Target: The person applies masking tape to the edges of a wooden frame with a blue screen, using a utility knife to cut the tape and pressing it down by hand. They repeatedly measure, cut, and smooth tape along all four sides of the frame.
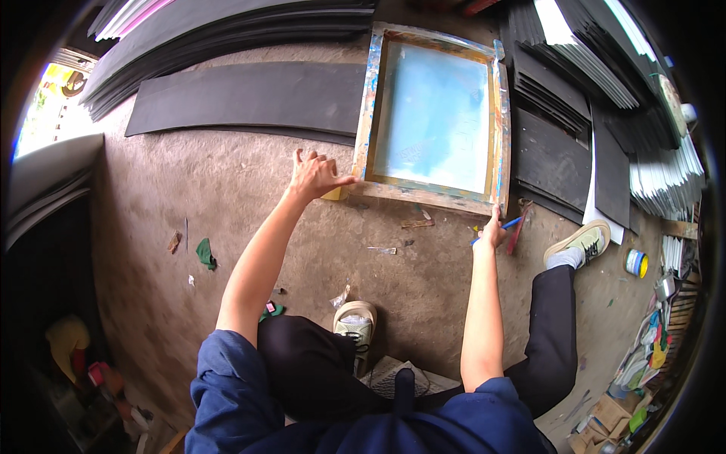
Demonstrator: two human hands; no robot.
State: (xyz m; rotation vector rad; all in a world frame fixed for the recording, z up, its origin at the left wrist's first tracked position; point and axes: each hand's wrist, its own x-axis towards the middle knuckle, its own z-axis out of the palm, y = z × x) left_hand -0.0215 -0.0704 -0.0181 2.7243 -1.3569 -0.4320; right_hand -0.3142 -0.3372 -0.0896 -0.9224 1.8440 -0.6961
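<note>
Left hand: fingers spread, thumb at the near left corner of the wooden screen-printing frame; contact cannot be confirmed. Right hand: closed around a blue pen, at the frame's near right corner. Frame lies ahead of both hands, between black sheets.

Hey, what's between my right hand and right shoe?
In the head view, one end of the blue pen in your right hand, then a reddish strip.

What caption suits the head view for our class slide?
Left hand at one near corner of a frame, right hand with blue pen at the other.
</note>
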